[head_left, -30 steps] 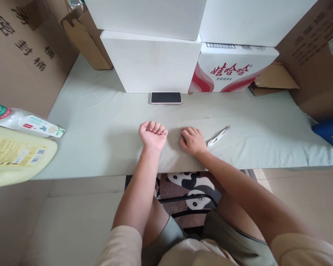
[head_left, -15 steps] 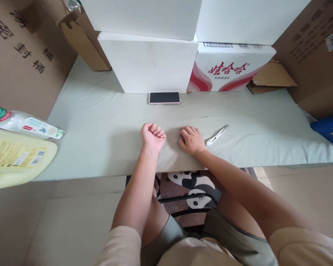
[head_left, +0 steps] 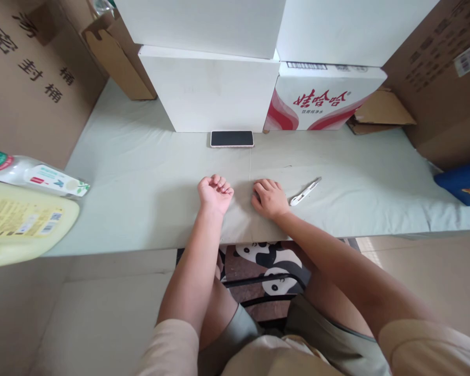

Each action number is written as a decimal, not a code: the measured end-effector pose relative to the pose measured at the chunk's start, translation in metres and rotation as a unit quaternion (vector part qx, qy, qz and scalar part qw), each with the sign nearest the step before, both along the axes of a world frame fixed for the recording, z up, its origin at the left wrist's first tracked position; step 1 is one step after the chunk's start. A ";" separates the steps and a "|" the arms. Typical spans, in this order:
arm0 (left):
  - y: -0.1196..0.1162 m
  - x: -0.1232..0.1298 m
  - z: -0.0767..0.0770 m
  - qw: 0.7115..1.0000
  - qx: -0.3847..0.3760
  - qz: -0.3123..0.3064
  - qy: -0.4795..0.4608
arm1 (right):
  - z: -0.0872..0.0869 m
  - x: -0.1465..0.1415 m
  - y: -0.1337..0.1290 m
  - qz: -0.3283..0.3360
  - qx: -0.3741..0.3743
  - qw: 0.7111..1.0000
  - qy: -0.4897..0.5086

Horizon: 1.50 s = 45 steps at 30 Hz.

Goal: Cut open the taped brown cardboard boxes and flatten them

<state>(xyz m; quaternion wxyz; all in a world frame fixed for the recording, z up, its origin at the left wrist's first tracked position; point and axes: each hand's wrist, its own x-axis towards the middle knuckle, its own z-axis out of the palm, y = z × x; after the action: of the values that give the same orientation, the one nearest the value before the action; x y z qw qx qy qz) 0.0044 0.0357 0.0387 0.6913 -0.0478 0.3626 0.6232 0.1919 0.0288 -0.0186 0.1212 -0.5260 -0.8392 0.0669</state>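
The knife lies slanted on the cloth. Just left of the knife, the right hand is palm down, half open, fingers bent. Farther left of it, the left hand is palm up, half open, fingers curled. Beyond the knife stands the red-lettered box; beyond and left of it, the phone.
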 end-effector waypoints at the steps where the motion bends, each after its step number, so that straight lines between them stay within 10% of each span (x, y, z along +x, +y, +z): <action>1: 0.000 0.000 0.000 1.000 -0.003 0.002 0.003 | 0.000 0.000 0.000 0.001 0.000 1.000 -0.001; 45: -0.006 0.009 -0.001 0.980 0.106 -0.108 0.130 | -0.005 0.000 0.001 -0.004 0.041 0.999 -0.004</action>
<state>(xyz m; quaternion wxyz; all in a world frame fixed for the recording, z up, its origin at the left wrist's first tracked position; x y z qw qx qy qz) 0.0131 0.0297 0.0380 0.7027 0.1466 0.3844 0.5805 0.1918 0.0301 -0.0236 0.1395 -0.5240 -0.8397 0.0303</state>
